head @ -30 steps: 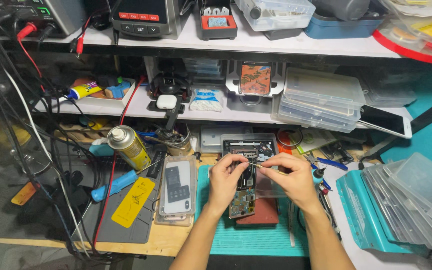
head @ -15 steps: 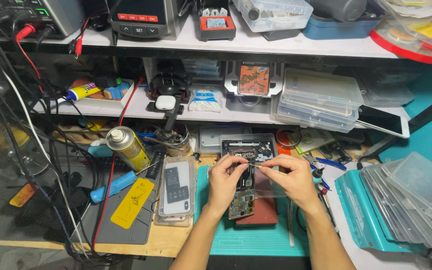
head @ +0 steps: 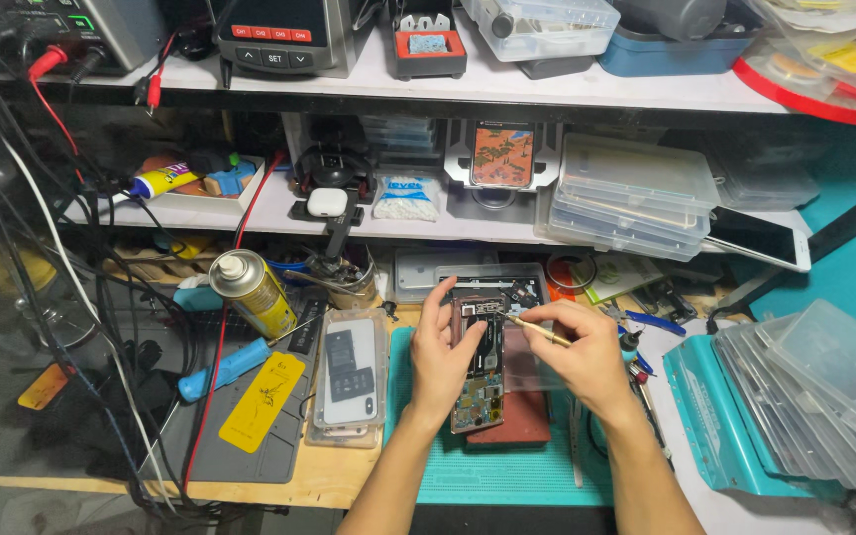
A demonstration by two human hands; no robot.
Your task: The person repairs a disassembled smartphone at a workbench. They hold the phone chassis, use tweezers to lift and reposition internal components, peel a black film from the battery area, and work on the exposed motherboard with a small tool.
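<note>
An opened smartphone (head: 480, 372) with its circuit board exposed lies on a teal work mat (head: 507, 466) in the middle of the bench. My left hand (head: 440, 357) grips its left edge, with the index finger raised. My right hand (head: 587, 359) holds a thin brass-coloured tool (head: 532, 329), its tip touching the top end of the phone. A reddish back panel (head: 512, 421) sits beneath the phone.
A phone in a clear case (head: 352, 376) lies left of the mat, beside a yellow spray can (head: 253, 293), a blue-handled tool (head: 225, 367) and a yellow card (head: 262, 401). Clear plastic boxes (head: 824, 386) are stacked at right. Shelves behind hold instruments, trays and cables.
Both hands stay on the phone; my left index finger has lifted and the tool tip has shifted slightly at the phone's top end.
</note>
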